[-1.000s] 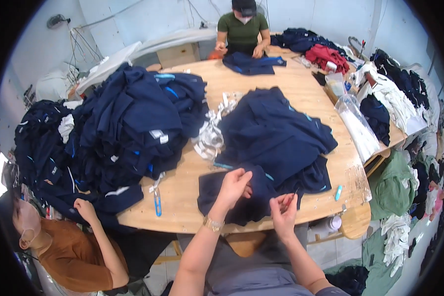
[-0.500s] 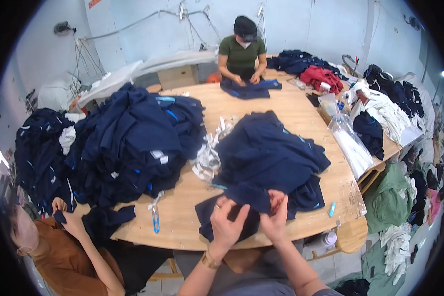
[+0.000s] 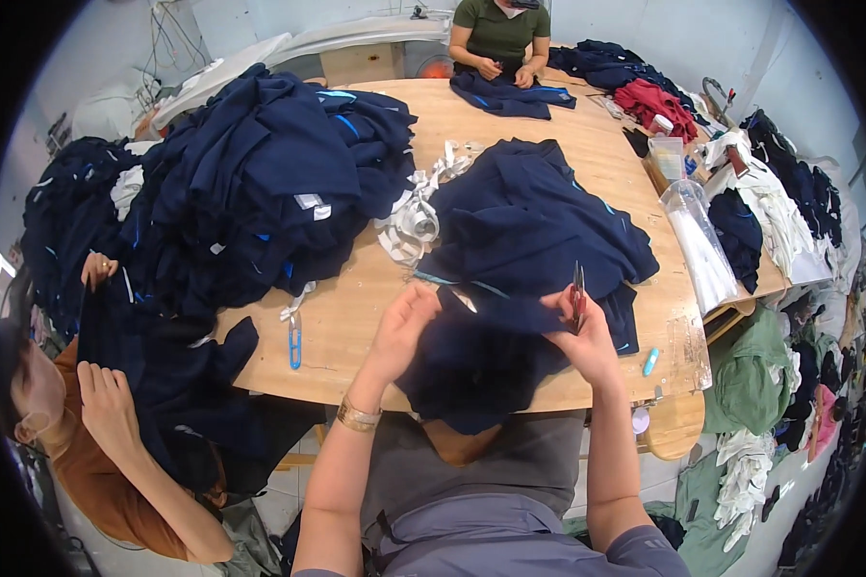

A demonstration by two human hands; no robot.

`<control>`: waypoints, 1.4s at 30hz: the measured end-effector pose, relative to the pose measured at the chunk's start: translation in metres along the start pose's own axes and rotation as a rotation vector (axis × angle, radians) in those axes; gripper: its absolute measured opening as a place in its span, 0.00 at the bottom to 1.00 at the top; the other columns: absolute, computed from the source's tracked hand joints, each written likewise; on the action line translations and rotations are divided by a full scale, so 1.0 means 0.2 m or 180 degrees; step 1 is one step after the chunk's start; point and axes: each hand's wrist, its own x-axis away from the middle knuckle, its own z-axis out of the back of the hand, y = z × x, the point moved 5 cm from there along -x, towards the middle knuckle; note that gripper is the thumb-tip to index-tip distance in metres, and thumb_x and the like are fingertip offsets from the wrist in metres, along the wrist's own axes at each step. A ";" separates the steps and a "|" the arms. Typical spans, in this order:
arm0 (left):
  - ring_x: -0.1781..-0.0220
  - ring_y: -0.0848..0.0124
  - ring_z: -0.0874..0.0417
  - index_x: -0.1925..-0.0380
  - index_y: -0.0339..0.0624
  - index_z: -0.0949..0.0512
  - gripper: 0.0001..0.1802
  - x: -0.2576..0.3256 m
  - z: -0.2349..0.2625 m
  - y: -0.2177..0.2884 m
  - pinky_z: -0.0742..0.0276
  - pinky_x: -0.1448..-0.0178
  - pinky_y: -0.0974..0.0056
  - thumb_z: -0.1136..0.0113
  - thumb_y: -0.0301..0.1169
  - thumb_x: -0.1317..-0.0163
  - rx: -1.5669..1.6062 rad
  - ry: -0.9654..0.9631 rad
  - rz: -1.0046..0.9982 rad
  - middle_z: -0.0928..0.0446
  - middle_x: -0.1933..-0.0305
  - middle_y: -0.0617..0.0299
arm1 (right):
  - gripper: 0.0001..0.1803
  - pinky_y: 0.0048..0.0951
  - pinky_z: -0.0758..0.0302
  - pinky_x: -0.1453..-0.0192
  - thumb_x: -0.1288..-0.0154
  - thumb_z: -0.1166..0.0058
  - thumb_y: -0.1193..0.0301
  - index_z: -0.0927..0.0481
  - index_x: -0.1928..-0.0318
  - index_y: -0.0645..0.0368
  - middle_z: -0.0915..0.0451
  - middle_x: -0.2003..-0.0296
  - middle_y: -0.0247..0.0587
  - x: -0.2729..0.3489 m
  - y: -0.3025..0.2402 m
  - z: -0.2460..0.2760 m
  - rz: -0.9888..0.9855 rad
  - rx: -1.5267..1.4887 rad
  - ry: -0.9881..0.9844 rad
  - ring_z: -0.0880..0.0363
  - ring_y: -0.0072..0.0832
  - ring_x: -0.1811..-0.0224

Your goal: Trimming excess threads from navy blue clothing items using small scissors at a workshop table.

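A navy garment (image 3: 481, 370) is stretched between my two hands at the near edge of the table, part of it blurred and hanging over the edge. My left hand (image 3: 404, 325) pinches its upper left corner. With my right hand (image 3: 587, 338) I grip its upper right side, and red-and-dark thread snips (image 3: 578, 296) stick up from the same hand, blades pointing away from me. Just beyond lies a pile of navy garments (image 3: 539, 212) with light blue trim. White tape or ribbon (image 3: 414, 223) lies coiled at that pile's left side.
A larger heap of navy garments (image 3: 250, 183) covers the left of the table (image 3: 356, 356). Blue snips (image 3: 294, 341) and a light blue marker-like item (image 3: 651, 362) lie near the front. One co-worker (image 3: 115, 462) handles dark cloth at left; another (image 3: 498, 43) works at the far side.
My hands have moved apart and spread the garment wider. Snips now show upright in my right hand. My view has tilted downward, and the left co-worker has lifted dark cloth.
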 end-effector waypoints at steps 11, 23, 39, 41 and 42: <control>0.73 0.79 0.24 0.61 0.45 0.28 0.19 -0.04 0.23 -0.14 0.31 0.70 0.74 0.49 0.49 0.36 0.0247 0.0632 0.1213 0.25 0.74 0.63 | 0.09 0.13 0.36 0.69 0.40 0.40 0.68 0.29 0.67 0.50 0.32 0.74 0.18 -0.04 0.49 -0.14 -0.1768 -0.2352 -0.0098 0.33 0.09 0.74; 0.75 0.73 0.21 0.73 0.39 0.21 0.32 0.25 -0.22 -0.19 0.34 0.77 0.72 0.60 0.56 0.34 -0.0277 0.0200 0.1567 0.28 0.81 0.68 | 0.10 0.13 0.41 0.71 0.35 0.46 0.71 0.35 0.68 0.50 0.37 0.75 0.18 -0.08 0.23 -0.25 -0.0948 -0.2345 -0.0261 0.40 0.07 0.75; 0.60 0.72 0.19 0.60 0.42 0.25 0.12 0.20 -0.06 -0.19 0.18 0.52 0.60 0.49 0.38 0.34 0.2792 0.1664 0.0808 0.21 0.60 0.63 | 0.18 0.32 0.35 0.72 0.44 0.39 0.68 0.36 0.73 0.62 0.34 0.80 0.46 -0.07 0.17 -0.35 0.0724 0.1648 0.0641 0.33 0.39 0.77; 0.58 0.70 0.20 0.59 0.42 0.25 0.13 0.20 -0.07 -0.18 0.19 0.50 0.59 0.49 0.39 0.34 0.2828 0.1589 0.0856 0.21 0.58 0.63 | 0.19 0.35 0.33 0.71 0.45 0.38 0.64 0.35 0.72 0.62 0.33 0.79 0.45 -0.04 0.12 -0.38 0.0589 0.1259 0.0428 0.29 0.43 0.74; 0.55 0.69 0.20 0.57 0.41 0.26 0.14 0.20 -0.08 -0.17 0.20 0.48 0.58 0.50 0.39 0.33 0.2872 0.1501 0.0903 0.22 0.56 0.62 | 0.20 0.35 0.33 0.71 0.45 0.38 0.62 0.35 0.71 0.61 0.33 0.78 0.45 -0.03 0.09 -0.42 0.0731 0.1310 0.0254 0.29 0.43 0.73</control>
